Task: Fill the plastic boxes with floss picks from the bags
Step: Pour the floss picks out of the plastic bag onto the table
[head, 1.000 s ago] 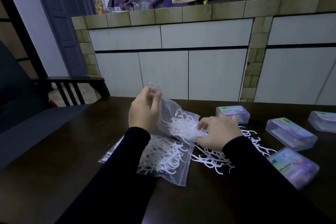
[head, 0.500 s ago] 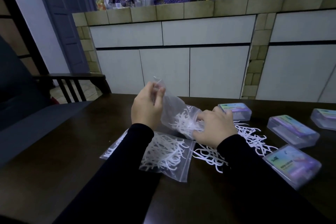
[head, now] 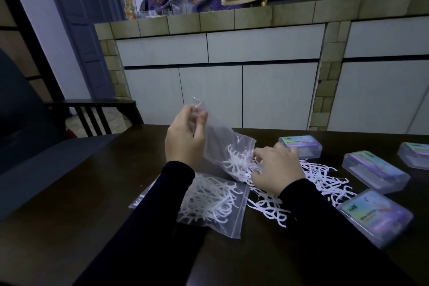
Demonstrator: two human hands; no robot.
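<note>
Above the table (head: 69,227), left hand (head: 184,139) pinches a raised bag (head: 222,146) by its corner; right hand (head: 276,170), fingers curled, grips floss picks (head: 234,165) at the bag's mouth, boxes (head: 375,170) just right.

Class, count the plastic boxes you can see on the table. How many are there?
4: one just beyond the right hand, one further right, one at the right edge, one nearest. More may lie out of frame.

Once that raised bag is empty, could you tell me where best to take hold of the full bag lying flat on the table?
Probably pinch the full bag at its zip strip along the right edge, coming from above on the right. It lies flat, so that edge offers bare plastic, while the middle bulges with floss picks.
</note>
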